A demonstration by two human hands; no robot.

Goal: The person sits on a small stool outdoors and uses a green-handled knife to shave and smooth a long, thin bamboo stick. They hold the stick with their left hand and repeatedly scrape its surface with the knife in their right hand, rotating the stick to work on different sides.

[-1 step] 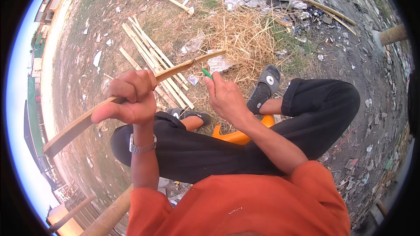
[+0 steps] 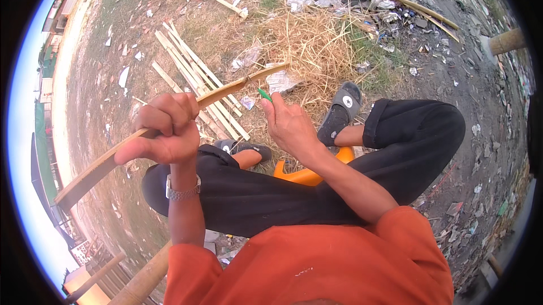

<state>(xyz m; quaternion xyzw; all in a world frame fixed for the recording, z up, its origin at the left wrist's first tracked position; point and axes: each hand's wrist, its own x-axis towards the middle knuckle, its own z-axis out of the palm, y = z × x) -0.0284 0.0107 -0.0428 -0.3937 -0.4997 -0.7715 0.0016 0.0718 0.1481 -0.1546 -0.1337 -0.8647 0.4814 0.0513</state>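
A long split bamboo strip (image 2: pixel 226 90) runs slantwise from the lower left up toward the straw. My left hand (image 2: pixel 168 129) is closed around its middle, thumb pointing left. In my right hand (image 2: pixel 291 125) is a green-handled knife (image 2: pixel 264 94), pinched with the index finger along it. Its thin blade is hard to make out against the ground. The knife points at the underside of the strip near a dark nick (image 2: pixel 246 80) close to the strip's far end; whether it touches there I cannot tell.
Several pale bamboo strips (image 2: pixel 195 76) lie on the ground ahead, beside a heap of dry straw (image 2: pixel 311 50). An orange plastic seat (image 2: pixel 305 176) shows between my legs. Bamboo poles (image 2: pixel 407 4) and scattered rubbish lie far right. A thick pole (image 2: pixel 141 276) is at lower left.
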